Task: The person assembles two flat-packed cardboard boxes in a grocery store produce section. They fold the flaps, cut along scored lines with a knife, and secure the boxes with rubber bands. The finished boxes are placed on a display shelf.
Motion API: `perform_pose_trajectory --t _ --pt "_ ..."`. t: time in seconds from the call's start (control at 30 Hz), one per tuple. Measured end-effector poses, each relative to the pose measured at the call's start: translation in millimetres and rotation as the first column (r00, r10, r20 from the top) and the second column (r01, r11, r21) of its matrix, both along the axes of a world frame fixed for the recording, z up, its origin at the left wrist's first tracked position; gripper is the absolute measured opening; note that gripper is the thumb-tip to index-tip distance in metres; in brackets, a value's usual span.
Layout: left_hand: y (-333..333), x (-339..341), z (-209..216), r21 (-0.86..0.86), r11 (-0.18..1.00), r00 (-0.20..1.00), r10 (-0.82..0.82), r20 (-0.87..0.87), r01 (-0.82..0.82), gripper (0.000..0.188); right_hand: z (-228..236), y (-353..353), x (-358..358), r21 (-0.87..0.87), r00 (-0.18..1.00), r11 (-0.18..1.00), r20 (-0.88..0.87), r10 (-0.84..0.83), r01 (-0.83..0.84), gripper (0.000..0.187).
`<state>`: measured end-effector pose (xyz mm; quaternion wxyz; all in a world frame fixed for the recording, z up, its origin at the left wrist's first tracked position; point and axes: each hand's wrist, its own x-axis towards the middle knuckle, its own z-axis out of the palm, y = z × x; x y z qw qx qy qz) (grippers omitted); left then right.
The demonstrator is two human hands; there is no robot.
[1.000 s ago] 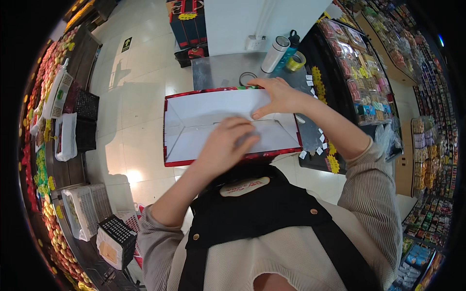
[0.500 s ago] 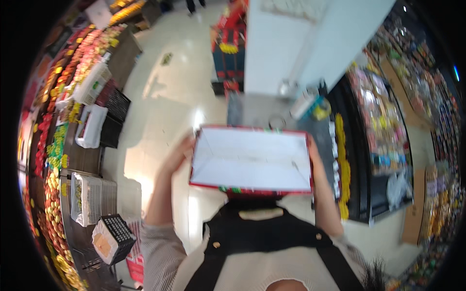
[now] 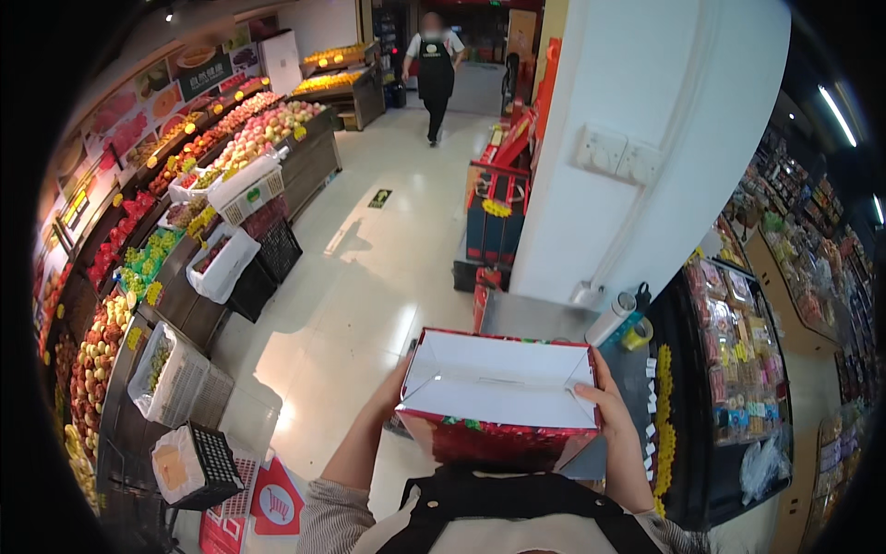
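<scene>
Between my two hands is a red printed cardboard box [image 3: 508, 448] with a white inner face turned up toward me. It is held in front of my chest, over the near end of a grey counter [image 3: 540, 314]. My right hand [image 3: 606, 397] is closed on the right side, its thumb over the rim on the white face. My left hand [image 3: 397, 383] presses against the left side; most of its fingers are hidden by the box. A white bottle [image 3: 609, 319] and a roll of yellowish tape [image 3: 637, 335] stand on the counter beyond the box, close to my right hand.
Fruit shelves [image 3: 268, 129] with white and black crates run along the left. A person in a dark apron [image 3: 435, 69] walks in the far aisle. A white pillar [image 3: 646, 111] rises behind the counter. Packaged food [image 3: 738, 342] fills a black display at right.
My view has tilted up, bringing the aisle and the walking person into sight. The box now sits lower in view, its red near side showing. Both hands still hold it.
</scene>
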<state>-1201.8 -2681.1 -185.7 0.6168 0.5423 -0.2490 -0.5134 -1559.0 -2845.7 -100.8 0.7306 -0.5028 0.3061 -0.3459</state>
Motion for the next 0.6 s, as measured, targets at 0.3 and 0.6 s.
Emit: perform_pose_trajectory --t 0.3,0.6 --pt "-65.8 -31.5 108.6 0.225 0.852 0.107 -0.309 0.945 0.472 0.083 8.1 12.9 -9.6 -0.032 0.996 0.999 -0.083 -0.043 0.04 0.095" --pt "-93.0 -58.9 126.4 0.516 0.778 0.004 -0.554 0.832 0.359 0.095 13.3 24.9 -15.2 0.006 0.985 0.998 -0.165 -0.055 0.056 0.095"
